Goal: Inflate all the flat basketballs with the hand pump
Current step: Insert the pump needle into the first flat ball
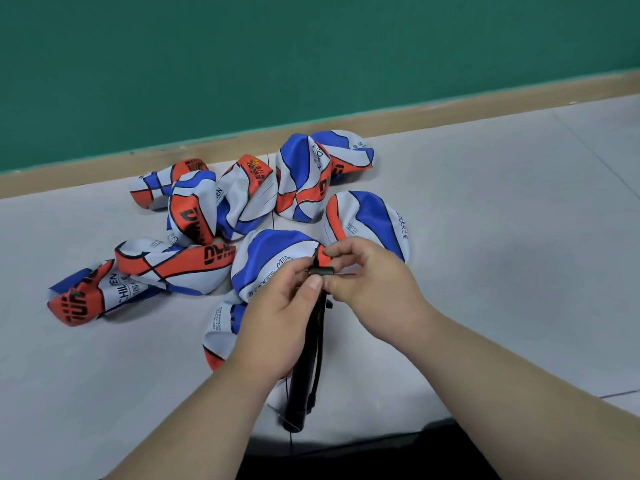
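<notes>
Several flat basketballs in blue, white and orange lie crumpled on the grey floor; the nearest flat ball [266, 261] sits just beyond my hands. A black hand pump [306, 368] hangs upright between my forearms, with a thin black hose beside its barrel. My left hand [280, 306] pinches the pump's black nozzle end [317, 270] between thumb and fingers. My right hand [367, 275] pinches the thin metal needle [346, 273] that sticks out of the nozzle toward the right. Another flat ball [221, 337] lies partly hidden under my left forearm.
A green wall [277, 64] with a tan baseboard [450, 105] runs along the far side behind the balls. More flat balls lie at the left [83, 296] and at the back [311, 174]. Bare grey floor [519, 237] spreads to the right.
</notes>
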